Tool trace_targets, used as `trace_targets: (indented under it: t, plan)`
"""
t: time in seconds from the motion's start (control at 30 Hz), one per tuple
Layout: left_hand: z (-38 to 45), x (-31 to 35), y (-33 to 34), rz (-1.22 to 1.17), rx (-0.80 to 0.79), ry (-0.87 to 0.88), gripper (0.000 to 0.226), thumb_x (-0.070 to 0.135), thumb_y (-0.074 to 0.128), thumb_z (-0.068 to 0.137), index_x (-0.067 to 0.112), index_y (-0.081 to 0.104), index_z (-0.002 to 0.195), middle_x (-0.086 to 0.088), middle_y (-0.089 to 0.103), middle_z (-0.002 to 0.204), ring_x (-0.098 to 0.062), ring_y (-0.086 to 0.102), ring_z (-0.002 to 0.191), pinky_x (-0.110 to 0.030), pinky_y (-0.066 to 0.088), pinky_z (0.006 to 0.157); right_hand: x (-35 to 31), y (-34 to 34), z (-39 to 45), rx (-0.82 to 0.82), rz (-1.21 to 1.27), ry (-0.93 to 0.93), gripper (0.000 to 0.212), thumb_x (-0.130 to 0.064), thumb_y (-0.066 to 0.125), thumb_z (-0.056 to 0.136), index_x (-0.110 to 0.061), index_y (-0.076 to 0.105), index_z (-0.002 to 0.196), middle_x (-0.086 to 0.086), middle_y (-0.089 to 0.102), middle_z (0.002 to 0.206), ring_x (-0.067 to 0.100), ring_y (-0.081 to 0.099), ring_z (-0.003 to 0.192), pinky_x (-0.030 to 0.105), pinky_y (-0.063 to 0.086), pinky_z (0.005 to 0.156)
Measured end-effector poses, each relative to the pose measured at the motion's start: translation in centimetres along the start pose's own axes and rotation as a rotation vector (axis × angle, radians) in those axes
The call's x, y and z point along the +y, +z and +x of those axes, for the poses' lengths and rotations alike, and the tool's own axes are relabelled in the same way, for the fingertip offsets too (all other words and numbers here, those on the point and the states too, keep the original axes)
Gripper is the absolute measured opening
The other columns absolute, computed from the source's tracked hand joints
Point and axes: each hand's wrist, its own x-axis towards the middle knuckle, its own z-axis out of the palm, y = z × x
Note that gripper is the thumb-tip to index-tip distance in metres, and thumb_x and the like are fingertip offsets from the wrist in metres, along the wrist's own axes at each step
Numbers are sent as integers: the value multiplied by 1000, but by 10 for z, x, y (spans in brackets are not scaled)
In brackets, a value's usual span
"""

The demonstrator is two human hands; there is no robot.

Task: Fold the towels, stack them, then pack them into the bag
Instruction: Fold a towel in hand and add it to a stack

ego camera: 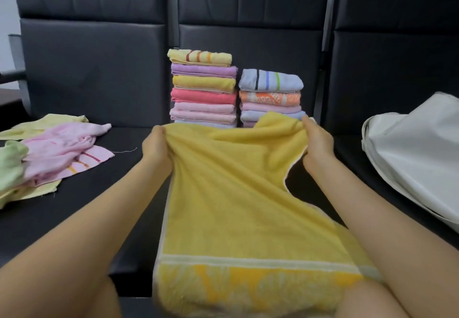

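On the black bench (74, 218), a yellow towel (236, 206) runs lengthwise from my lap toward two folded stacks (203, 89). A white bag (409, 149) waits right, unfolded towels (57, 149) left. My left grip (156, 146) and right grip (318, 144) each pinch a far corner, equally near.
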Motion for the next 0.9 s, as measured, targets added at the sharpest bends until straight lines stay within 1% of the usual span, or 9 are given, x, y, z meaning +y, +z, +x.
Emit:
trace_targets:
  t: [0.13, 0.23, 0.3, 0.4, 0.47, 0.53, 0.63, 0.73, 0.9]
  plan:
    - [7, 0, -12, 264, 64, 40, 24, 1, 45, 94, 10, 45, 71, -2, 45, 73, -16, 43, 72, -21, 33, 58, 3, -21, -1, 89, -98, 30, 16, -18, 65, 90, -13, 56, 78, 2, 57, 77, 14, 56, 69, 29, 47, 66]
    - [17, -15, -22, 778, -17, 181, 21, -1, 41, 95, 1, 61, 97, -9, 58, 99, -26, 55, 97, -23, 46, 77, 21, -42, 6, -40, -779, 22, 13, -14, 63, 90, -11, 51, 94, 5, 53, 94, 21, 54, 90, 37, 47, 83]
    - [18, -27, -29, 1018, -110, 273, 28, 3, 43, 93, 11, 67, 106, -4, 60, 115, -26, 56, 106, -34, 48, 88, 31, -50, 11, -171, -1222, 22, 15, -17, 65, 87, -9, 51, 88, 5, 53, 93, 21, 55, 87, 33, 46, 72]
    - [21, -35, -31, 1374, -162, 321, 30, 15, 42, 93, 11, 71, 101, -4, 62, 108, -24, 59, 90, -37, 51, 79, 34, -46, 15, -194, -1314, 13, 14, -19, 63, 85, -13, 51, 81, 5, 52, 89, 20, 52, 80, 29, 40, 61]
    - [23, -36, -26, 1363, -144, 341, 31, 25, 42, 95, 9, 68, 101, -5, 64, 96, -21, 57, 78, -32, 47, 66, 37, -42, 19, -176, -1245, 7, 28, -24, 63, 86, -7, 61, 108, 7, 58, 101, 24, 56, 92, 32, 44, 71]
    - [26, -38, -19, 1320, -146, 376, 37, 36, 47, 96, 9, 58, 118, -6, 63, 106, -23, 59, 90, -34, 48, 72, 40, -37, 21, -108, -1114, 6, 52, -32, 62, 90, -5, 50, 133, 11, 56, 122, 28, 55, 106, 33, 41, 79]
    - [28, -40, -7, 1192, -144, 314, 67, 47, 59, 91, 6, 40, 141, -9, 57, 124, -25, 56, 108, -36, 48, 83, 43, -30, 28, 43, -862, -15, 69, -28, 66, 90, -1, 31, 143, 16, 49, 136, 33, 51, 118, 35, 40, 83]
    - [27, -39, 4, 1120, -197, 145, 58, 48, 67, 85, 5, 57, 123, 0, 55, 85, -15, 52, 77, -28, 41, 63, 40, -24, 32, 139, -568, 127, 63, -16, 66, 90, -3, 34, 143, 12, 51, 131, 32, 50, 123, 36, 40, 86]
    - [17, -24, 10, 593, -171, 126, 10, 25, 57, 88, 18, 63, 89, 0, 55, 83, -16, 50, 74, -29, 40, 66, 35, -19, 25, 70, -424, 240, 41, -17, 62, 93, -5, 49, 130, 10, 56, 106, 27, 57, 99, 36, 43, 87]
